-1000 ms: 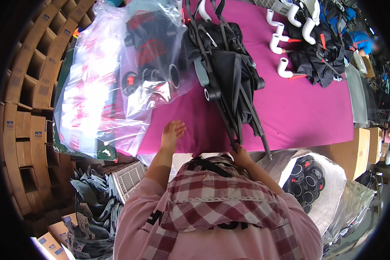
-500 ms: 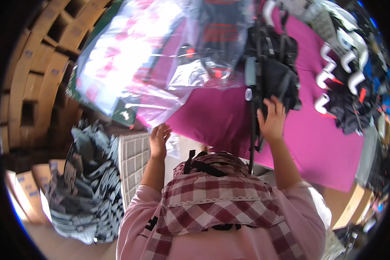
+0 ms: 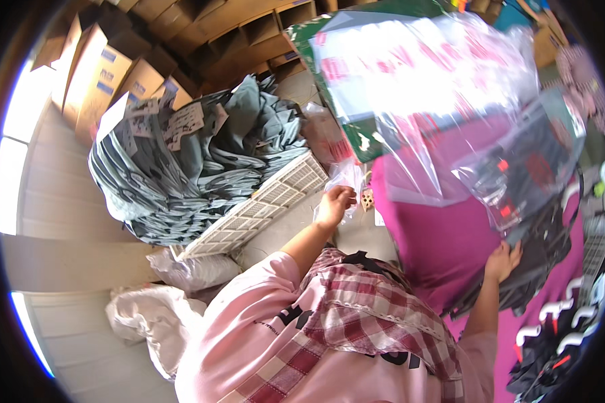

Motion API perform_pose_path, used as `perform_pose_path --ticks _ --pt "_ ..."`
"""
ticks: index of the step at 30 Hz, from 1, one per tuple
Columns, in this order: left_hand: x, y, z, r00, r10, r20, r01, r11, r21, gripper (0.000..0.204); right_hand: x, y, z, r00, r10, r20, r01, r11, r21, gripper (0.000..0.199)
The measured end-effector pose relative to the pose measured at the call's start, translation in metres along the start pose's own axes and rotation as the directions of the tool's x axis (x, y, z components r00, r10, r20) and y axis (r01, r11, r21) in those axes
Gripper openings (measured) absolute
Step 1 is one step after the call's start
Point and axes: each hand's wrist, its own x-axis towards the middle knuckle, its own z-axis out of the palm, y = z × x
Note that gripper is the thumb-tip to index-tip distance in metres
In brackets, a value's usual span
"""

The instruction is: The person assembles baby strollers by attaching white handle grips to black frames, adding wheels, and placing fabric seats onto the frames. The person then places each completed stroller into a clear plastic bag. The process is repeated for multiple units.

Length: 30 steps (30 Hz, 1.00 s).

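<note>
My left hand (image 3: 337, 205) is closed with curled fingers beside the near end of a cream plastic crate (image 3: 265, 201). Clear plastic film (image 3: 347, 176) shows just behind those fingers; I cannot make out whether they hold any of it. My right hand (image 3: 503, 262) lies with fingers apart on a black fabric bag (image 3: 538, 245) on the magenta cloth (image 3: 427, 248). Beyond that hand is a dark item in a clear plastic bag (image 3: 528, 161). A glossy stack of clear plastic bags with red print (image 3: 423, 70) lies at the far side.
Grey-green fabric pieces (image 3: 202, 168) with paper tags are heaped in the crate. Cardboard boxes (image 3: 107, 74) stand behind at left. A white sack (image 3: 158, 322) rests on the floor. Black pieces with white curved parts (image 3: 554, 309) lie at the right.
My view has swung left, bringing the crate of grey-green fabric toward the middle and the magenta cloth to the right. My right hand stays by the black bag; my left fingers look more curled.
</note>
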Motion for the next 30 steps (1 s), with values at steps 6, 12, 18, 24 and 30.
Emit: perform_pose_path --ticks 6,12,18,24,30 --pt "0.074 -0.005 -0.129 0.998 0.05 -0.04 -0.052 0.998 -0.031 0.02 -0.013 0.025 0.01 0.849 0.528 0.004 -0.515 0.827 0.226 0.031" --pt "0.144 0.026 -0.33 0.842 0.236 -0.484 -0.142 0.964 0.223 0.02 -0.018 0.073 0.041 0.594 0.295 0.749 -0.805 0.215 0.554 0.018" --pt "0.13 0.099 -0.439 0.278 0.475 -0.835 0.021 0.866 0.499 0.059 -0.12 -0.333 0.036 0.834 -0.55 0.04 0.245 0.434 0.867 0.011" --pt "0.017 0.192 -0.524 -0.252 0.756 -0.604 0.301 0.655 0.693 0.073 -0.084 -0.479 -0.027 0.664 -0.699 0.265 0.076 0.416 0.906 0.014" --pt "-0.028 0.201 -0.597 -0.127 0.732 -0.669 0.306 0.671 0.676 0.086 -0.067 -0.529 -0.028 0.553 -0.81 0.198 0.289 0.409 0.865 0.009"
